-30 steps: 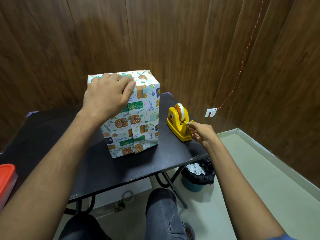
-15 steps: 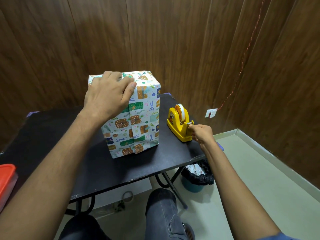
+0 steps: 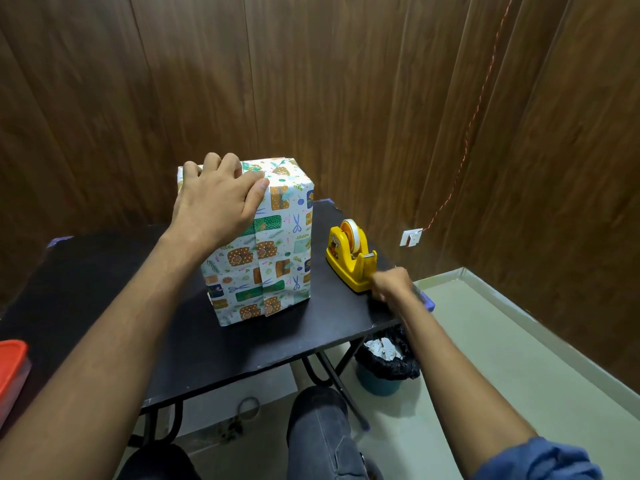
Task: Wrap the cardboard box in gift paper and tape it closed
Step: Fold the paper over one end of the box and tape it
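The box (image 3: 266, 258), covered in white gift paper with green and orange prints, stands upright on the black table (image 3: 104, 292). My left hand (image 3: 216, 199) lies over its top near corner, fingers and thumb pressing the folded paper down. To the right sits a yellow tape dispenser (image 3: 349, 256) with a white roll. My right hand (image 3: 391, 284) is just in front of its cutter, fingers curled and pinching the end of the tape, which is too thin to make out clearly.
An orange-lidded container (image 3: 10, 368) sits at the table's left edge. Under the right corner stands a bin (image 3: 384, 367) lined with a black bag holding paper scraps. Wood-panelled walls close in behind and to the right. My knees are under the table's front edge.
My right hand has drawn away from the dispenser's cutter, down and toward me. My left hand stays pressed on the box top.
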